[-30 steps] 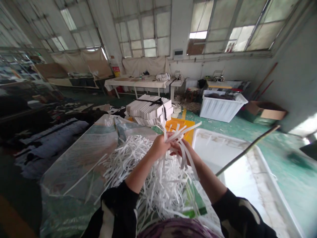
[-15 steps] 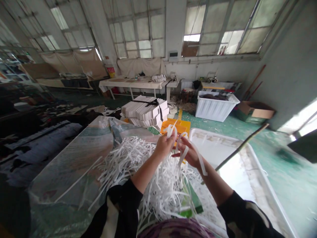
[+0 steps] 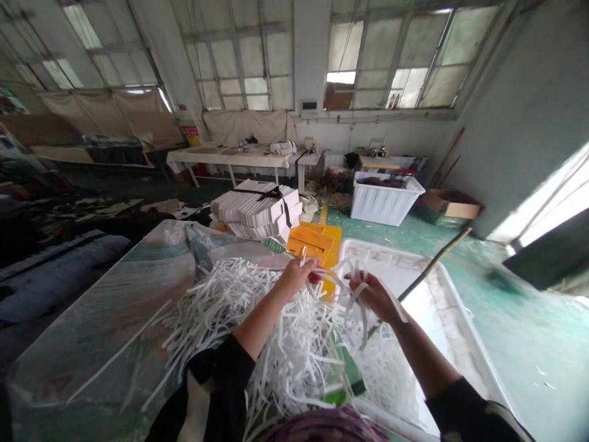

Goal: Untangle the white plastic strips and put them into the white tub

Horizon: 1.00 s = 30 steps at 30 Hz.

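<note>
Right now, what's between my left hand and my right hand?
In the head view, white strips curl across the gap between the left hand and the right hand; behind them show a yellow panel and part of a white tub.

White strips (image 3: 248, 282) partly cover the fingers of the right hand (image 3: 361, 283), and loops obscure its exact grip. The right forearm (image 3: 416, 344) hides part of the white tray (image 3: 430, 307). The bottom edge cuts off the purple cloth (image 3: 322, 426) and both sleeves (image 3: 221, 374). Contents of the cardboard box (image 3: 453, 207) (deep in shadow) cannot be determined. Print on the plastic sheet (image 3: 138, 288) is illegible; lettering on the wall sign (image 3: 191, 133) is too small.
</note>
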Available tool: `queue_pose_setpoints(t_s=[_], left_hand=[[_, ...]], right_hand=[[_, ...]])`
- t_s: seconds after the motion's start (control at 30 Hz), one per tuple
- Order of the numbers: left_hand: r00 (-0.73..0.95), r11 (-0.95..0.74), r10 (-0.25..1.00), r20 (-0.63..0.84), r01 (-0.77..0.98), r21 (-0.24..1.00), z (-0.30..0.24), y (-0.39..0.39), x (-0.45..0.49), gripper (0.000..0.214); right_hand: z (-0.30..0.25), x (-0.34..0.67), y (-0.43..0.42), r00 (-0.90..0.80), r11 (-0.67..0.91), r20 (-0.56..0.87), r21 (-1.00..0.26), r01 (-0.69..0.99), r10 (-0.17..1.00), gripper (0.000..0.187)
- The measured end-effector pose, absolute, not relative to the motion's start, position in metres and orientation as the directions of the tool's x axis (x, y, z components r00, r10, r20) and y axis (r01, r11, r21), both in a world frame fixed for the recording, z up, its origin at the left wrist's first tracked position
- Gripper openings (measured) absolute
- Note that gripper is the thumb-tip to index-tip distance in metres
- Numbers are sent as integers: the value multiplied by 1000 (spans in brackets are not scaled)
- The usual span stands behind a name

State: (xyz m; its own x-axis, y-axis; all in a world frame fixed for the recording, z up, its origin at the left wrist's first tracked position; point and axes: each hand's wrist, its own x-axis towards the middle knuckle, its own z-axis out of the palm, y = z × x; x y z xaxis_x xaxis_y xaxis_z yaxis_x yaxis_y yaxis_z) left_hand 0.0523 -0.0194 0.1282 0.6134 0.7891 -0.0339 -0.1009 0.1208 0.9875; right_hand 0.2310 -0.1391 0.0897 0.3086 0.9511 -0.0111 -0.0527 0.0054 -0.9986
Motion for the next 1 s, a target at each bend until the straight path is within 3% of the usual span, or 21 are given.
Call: queue_pose_setpoints(t_s=[0.13, 0.3, 0.47, 0.73, 0.87, 0.93, 1.0], left_hand=[[656, 166, 754, 18, -216, 962, 128, -40, 77, 32], [660, 38, 746, 89, -176, 984, 131, -53, 99, 32], [518, -74, 846, 127, -123, 990, 133, -37, 100, 30], [419, 16, 902, 100, -264, 964, 142, -20, 108, 30], [482, 160, 873, 72, -424, 892, 142, -27, 124, 33], [558, 276, 829, 33, -461, 843, 139, -38, 137, 34], [639, 375, 769, 3, -455, 808, 136, -51, 151, 35]], right_hand=[[101, 220, -147, 197, 18, -18, -983, -183, 980, 60], [99, 219, -148, 264, -27, -71, -986, -166, 962, 31], [86, 244, -158, 216, -103, -164, -958, -268, 963, 27], [63, 294, -190, 436, -102, -253, -935, -340, 864, 30], [48, 320, -206, 546, -95, -277, -937, -337, 790, 33], [41, 334, -216, 560, -119, -257, -955, -272, 788, 37], [35, 349, -227, 539, -199, -223, -975, -103, 812, 41]])
